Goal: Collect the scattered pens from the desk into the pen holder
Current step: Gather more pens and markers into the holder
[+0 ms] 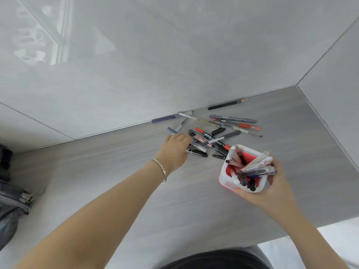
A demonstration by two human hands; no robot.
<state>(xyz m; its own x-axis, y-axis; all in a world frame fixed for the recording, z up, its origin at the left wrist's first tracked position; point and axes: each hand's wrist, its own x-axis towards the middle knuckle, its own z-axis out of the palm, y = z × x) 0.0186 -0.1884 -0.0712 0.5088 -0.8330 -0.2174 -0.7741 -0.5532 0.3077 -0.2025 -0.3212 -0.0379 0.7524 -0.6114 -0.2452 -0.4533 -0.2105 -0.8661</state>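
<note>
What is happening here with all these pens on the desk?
A person is tidying up. Their right hand grips a white pen holder with a red inside, which already has several pens in it. Their left hand reaches into the scattered pile of pens and markers on the grey wood-grain desk. Its fingers are hidden, so a grasp cannot be confirmed. Many pens are not yet collected.

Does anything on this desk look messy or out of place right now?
Yes: loose pens lie crisscrossed in a heap on the desk near the wall, and one black pencil sits apart, right against the wall.
</note>
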